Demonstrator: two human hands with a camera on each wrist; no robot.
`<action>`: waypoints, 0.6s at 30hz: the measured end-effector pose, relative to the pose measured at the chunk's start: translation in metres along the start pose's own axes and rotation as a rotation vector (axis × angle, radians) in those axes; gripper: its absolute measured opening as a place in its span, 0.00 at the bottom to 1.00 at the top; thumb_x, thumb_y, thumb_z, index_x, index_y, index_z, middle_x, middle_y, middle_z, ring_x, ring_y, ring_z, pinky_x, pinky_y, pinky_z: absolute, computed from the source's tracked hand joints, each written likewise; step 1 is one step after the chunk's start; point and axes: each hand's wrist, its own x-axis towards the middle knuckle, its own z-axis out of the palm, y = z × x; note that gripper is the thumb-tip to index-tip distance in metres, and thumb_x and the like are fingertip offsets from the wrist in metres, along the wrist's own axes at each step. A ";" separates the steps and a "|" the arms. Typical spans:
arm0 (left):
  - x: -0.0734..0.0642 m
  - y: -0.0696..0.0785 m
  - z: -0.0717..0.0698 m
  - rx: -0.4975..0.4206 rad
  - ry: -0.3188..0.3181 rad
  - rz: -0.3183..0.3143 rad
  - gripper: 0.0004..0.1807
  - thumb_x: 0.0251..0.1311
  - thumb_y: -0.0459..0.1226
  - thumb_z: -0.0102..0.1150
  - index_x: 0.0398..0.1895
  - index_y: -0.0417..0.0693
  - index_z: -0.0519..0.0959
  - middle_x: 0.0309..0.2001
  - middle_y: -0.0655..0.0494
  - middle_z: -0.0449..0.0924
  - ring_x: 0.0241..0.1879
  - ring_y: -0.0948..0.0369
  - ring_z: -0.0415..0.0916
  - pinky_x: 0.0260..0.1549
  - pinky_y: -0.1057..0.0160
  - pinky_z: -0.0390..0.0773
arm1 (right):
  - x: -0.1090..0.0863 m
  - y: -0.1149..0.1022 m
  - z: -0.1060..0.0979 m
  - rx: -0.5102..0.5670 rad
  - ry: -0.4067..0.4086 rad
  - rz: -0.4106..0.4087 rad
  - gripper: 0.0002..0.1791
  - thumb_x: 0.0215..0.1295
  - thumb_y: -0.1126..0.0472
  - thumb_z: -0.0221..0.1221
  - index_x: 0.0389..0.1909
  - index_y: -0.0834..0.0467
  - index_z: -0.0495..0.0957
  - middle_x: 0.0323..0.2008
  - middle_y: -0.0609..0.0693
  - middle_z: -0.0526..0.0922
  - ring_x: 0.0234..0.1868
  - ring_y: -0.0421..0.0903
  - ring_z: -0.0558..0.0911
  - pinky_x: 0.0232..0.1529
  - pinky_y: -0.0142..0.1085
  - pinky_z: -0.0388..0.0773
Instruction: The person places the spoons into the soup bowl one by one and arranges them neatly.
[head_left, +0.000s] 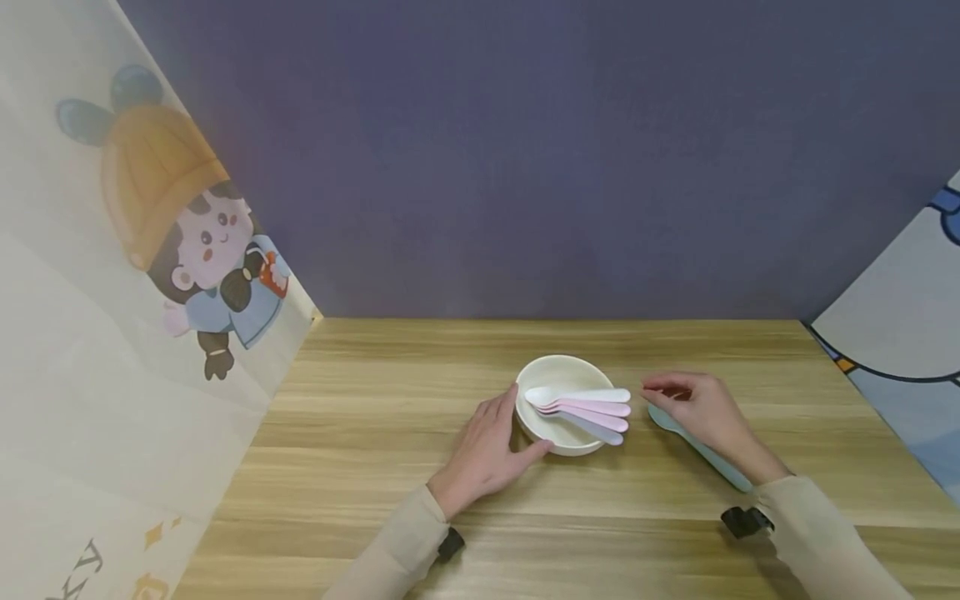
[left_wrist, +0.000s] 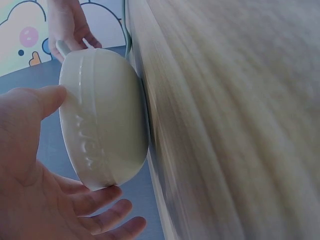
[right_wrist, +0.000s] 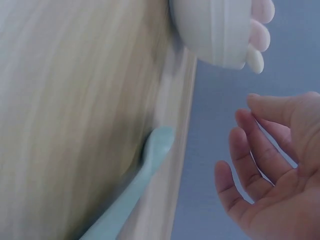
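Observation:
A cream bowl (head_left: 573, 448) stands on the table, steadied by my left hand (head_left: 487, 446), whose thumb and fingers spread around its near left side. In the left wrist view the thumb (left_wrist: 52, 100) touches the rim and fingertips meet the far side. Several spoons lie fanned in the bowl, handles over its right rim: a white spoon (head_left: 592, 395), pink spoons (head_left: 600, 407) and a grey spoon (head_left: 600, 431). Just right of those handles, my right hand (head_left: 705, 412) hovers with loosely bent fingers and nothing between them. Below it a pale green spoon (head_left: 712, 457) lies on the table.
The wooden table (head_left: 360, 400) meets a dark blue wall (head_left: 525, 167) at its back edge. Walls with cartoon pictures stand at the left and right. A black wrist strap (head_left: 746, 522) shows under the right sleeve (head_left: 817, 533).

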 end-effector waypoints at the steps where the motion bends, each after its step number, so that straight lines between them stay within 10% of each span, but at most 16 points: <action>1: 0.000 0.000 0.000 0.001 0.000 0.000 0.56 0.69 0.67 0.58 0.87 0.45 0.51 0.82 0.44 0.63 0.79 0.46 0.65 0.77 0.46 0.69 | -0.001 0.002 -0.001 -0.002 -0.001 0.007 0.14 0.73 0.55 0.68 0.51 0.58 0.91 0.48 0.55 0.93 0.40 0.42 0.87 0.38 0.28 0.83; 18: 0.000 0.001 -0.001 -0.002 0.001 0.003 0.56 0.69 0.67 0.58 0.87 0.43 0.51 0.82 0.43 0.63 0.79 0.45 0.64 0.78 0.45 0.69 | -0.025 0.038 -0.006 -0.045 -0.024 0.096 0.19 0.70 0.51 0.71 0.53 0.61 0.89 0.48 0.58 0.92 0.42 0.44 0.87 0.35 0.28 0.81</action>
